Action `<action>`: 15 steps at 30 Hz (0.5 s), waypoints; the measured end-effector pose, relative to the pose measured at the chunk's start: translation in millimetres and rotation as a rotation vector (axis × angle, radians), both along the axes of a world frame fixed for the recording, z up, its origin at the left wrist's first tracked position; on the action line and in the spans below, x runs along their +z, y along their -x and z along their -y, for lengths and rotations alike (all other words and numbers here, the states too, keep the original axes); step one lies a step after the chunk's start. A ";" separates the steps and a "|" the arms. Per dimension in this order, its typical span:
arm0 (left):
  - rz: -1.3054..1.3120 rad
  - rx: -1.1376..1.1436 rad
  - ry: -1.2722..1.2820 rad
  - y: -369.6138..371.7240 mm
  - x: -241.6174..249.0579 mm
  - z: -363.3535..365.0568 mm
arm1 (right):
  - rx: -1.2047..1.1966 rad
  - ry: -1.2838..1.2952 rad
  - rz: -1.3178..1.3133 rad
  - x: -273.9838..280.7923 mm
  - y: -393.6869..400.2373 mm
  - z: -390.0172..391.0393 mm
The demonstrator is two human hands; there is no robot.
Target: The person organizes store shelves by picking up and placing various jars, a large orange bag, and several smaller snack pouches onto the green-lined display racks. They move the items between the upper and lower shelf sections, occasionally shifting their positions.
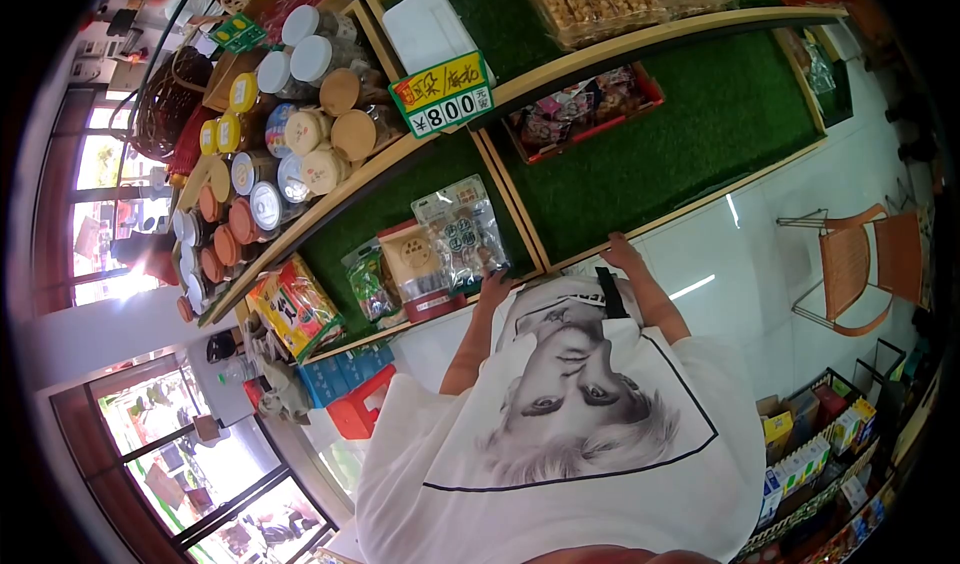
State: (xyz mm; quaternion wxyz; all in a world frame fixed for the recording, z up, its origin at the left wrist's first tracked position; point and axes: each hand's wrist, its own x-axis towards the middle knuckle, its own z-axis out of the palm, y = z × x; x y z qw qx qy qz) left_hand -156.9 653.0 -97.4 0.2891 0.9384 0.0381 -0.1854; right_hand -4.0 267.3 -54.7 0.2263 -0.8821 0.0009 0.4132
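Note:
My left hand [493, 288] is at the lower right corner of a clear and silver snack packet [462, 234], its fingers closed on the edge. This packet partly overlaps a brown paper-look pouch [414, 269], and beside that lies a green snack bag [373, 284]. All three rest on green artificial turf near the front of a display compartment. My right hand [622, 252] holds no item; its fingers rest on the wooden front rim [585, 254] of the neighbouring compartment. What the packets contain is hard to make out.
Stacked lidded jars [268, 207] fill the upper left shelf. A price sign [442, 94] hangs on the divider near a red box of wrapped sweets [580, 114]. A large yellow-red bag [296, 307] leans at left. A red stool [362, 404] and a wicker chair [848, 264] stand on the floor.

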 end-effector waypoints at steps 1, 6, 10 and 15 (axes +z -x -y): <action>0.009 -0.017 -0.007 0.0 -1.2 -0.3 | -0.026 -0.009 -0.012 1.6 -0.1 0.7; -0.031 0.008 -0.031 0.2 -7.2 0.5 | -0.081 -0.055 -0.025 14.1 0.6 2.4; -0.030 -0.018 -0.016 -0.1 -0.9 2.4 | -0.038 -0.046 0.051 13.6 5.4 2.2; -0.081 0.163 0.057 -3.6 22.9 12.0 | 0.001 -0.016 0.050 14.0 4.6 1.4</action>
